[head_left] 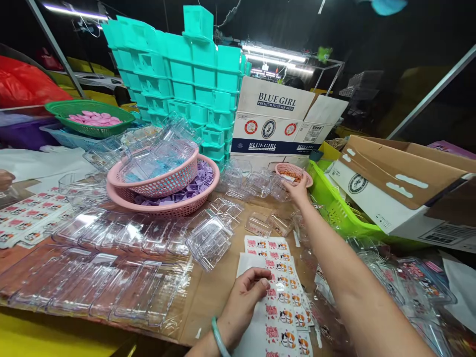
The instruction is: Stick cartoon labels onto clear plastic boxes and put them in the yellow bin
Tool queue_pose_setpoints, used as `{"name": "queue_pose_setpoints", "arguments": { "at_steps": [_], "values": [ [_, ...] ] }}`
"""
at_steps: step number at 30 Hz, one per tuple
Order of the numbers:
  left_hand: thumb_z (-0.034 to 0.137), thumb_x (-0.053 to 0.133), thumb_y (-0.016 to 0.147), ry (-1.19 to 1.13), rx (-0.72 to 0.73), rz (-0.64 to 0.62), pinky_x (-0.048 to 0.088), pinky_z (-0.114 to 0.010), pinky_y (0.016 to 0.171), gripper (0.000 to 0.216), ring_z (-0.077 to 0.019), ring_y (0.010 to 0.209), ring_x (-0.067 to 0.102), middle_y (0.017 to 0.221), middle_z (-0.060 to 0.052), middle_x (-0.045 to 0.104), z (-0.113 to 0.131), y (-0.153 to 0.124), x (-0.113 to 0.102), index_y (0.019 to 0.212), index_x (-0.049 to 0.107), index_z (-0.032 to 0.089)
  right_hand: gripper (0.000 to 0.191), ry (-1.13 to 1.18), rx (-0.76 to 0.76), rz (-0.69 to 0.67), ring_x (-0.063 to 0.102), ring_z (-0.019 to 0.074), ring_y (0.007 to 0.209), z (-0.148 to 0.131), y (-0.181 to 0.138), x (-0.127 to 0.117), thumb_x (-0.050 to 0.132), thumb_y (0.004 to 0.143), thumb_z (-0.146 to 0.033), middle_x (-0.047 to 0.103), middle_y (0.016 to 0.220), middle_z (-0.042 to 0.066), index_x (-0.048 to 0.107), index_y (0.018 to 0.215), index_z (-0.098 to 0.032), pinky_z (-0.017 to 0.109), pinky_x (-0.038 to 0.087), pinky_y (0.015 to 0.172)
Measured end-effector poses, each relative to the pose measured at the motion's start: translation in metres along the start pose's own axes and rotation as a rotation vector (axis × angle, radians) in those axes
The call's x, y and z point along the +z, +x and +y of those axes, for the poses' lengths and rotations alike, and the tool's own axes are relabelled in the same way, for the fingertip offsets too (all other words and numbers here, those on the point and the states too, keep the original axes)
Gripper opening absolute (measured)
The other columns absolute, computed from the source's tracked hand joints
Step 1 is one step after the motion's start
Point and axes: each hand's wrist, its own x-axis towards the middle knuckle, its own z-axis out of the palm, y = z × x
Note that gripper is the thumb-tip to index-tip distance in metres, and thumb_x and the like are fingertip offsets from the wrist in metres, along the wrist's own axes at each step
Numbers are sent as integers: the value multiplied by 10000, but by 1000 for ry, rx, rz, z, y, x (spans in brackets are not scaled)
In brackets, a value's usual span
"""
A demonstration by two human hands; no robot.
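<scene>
My L hand [247, 293], loosely curled, is over cat-sticker sheets [284, 297] on the table [208, 302]; my R hand [297, 191]'s at a sm. pink basket [310, 180]. Can't tell if either's gripping anything.

Brown worktable [208, 305] with plastic cases [107, 285], cat sticker sheets [284, 297], a large pink basket [163, 210] and a smaller pink basket [309, 180]

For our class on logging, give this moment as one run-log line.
left hand: at printed sheets | right hand: at small pink basket | beside basket: lime-green crate
</scene>
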Motion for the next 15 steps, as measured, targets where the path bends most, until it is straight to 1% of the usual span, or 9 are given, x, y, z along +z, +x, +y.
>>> {"name": "queue_pose_setpoints", "arguments": {
  "at_steps": [4,6,8,10,11,13,15],
  "values": [
    [456,685,725,-4,22,4,428,-313,839,374,-199,943,567,1025,-79,645,3,6,5,962,665,168,974,31,144,16,623,262,952,-5,1,-6,694,665,-490,562,1218,199,230,1434,-113,369,547,752],
    [448,688,727,9,40,5,428,-320,860,371,-199,946,571,1032,-77,646,3,10,6,974,670,172,918,46,198,5,643,245,821,-6,-2,-10,672,686,-490,598,1138,195,265,1414,-107,367,558,652],
    [445,693,727,31,82,2,425,-333,891,387,-200,946,574,1036,-83,653,3,18,8,1001,676,172,885,57,234,-14,641,226,729,-7,-10,-17,660,694,-487,612,1094,183,277,1399,-112,366,555,593],
    [442,702,722,47,137,1,422,-352,926,420,-212,974,577,1048,-94,661,3,29,10,1041,681,170,849,60,244,-37,634,212,702,-9,-20,-23,664,686,-481,612,1089,160,304,1377,-144,369,554,593],
    [439,708,718,49,161,5,418,-363,946,440,-223,1003,576,1068,-102,663,3,35,11,1064,680,169,836,58,237,-48,632,211,718,-10,-25,-27,684,667,-472,611,1090,143,328,1359,-166,373,555,617],
    [433,719,709,51,199,18,402,-387,988,477,-245,1073,564,1126,-116,655,4,49,12,1105,674,172,851,46,205,-70,626,221,785,-16,-34,-34,752,592,-433,617,1060,103,378,1319,-200,391,550,709],
    [430,731,700,41,217,30,378,-411,1026,499,-263,1129,544,1179,-125,639,7,61,14,1126,670,176,909,36,166,-87,613,242,856,-25,-41,-40,808,509,-383,623,986,66,400,1303,-210,422,524,813]
  ]
}}
